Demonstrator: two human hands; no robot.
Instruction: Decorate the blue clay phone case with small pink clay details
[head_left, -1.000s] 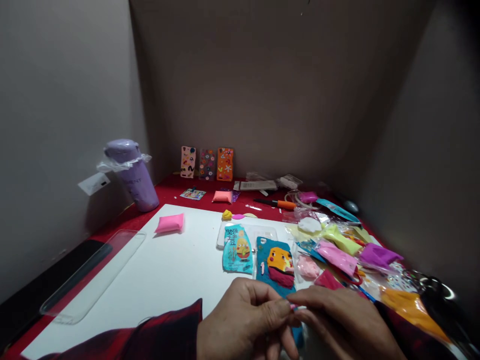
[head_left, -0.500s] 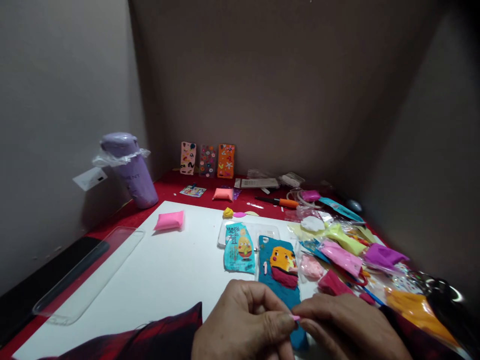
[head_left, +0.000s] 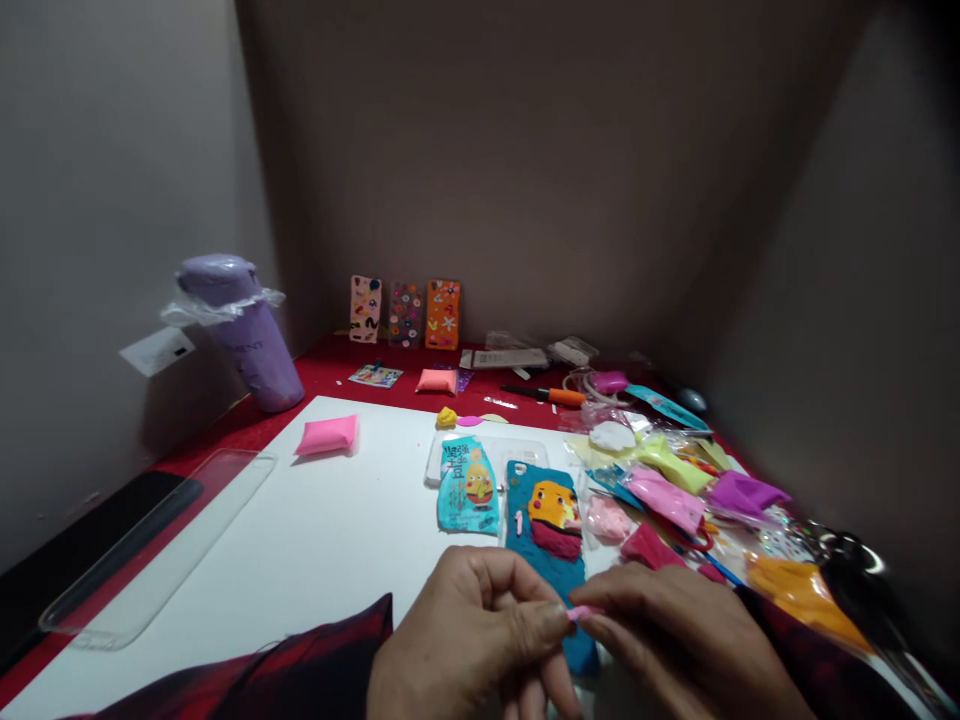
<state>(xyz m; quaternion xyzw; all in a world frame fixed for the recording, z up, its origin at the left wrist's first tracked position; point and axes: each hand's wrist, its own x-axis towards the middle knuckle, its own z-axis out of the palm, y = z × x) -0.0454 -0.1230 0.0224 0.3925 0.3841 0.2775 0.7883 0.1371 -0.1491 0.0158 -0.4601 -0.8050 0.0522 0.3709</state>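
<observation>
Between the fingertips of my two hands is a small strip of pink clay (head_left: 583,613). My left hand (head_left: 480,635) pinches one end with thumb and forefinger, and my right hand (head_left: 675,630) pinches the other. Beneath and beyond them lies a teal clay-covered phone case (head_left: 525,525), its lower part partly hidden by my hands. It bears an orange face with a red cheek above a dark red patch, plus a small pale pink piece at the left. Left of it sits a turquoise cartoon packet (head_left: 468,490) over a clear case.
White board (head_left: 352,550) covers the red table. Clay bags, including pink (head_left: 666,498) and orange (head_left: 806,598), crowd the right. A clear phone case (head_left: 165,550), a pink packet (head_left: 328,435) and a purple bottle (head_left: 251,345) stand or lie left. Three decorated cases (head_left: 405,315) lean at the back.
More of the pink clay shows between my fingertips, which are slightly farther apart. The whole view has shifted a little, so everything appears slightly more to the left and higher.
</observation>
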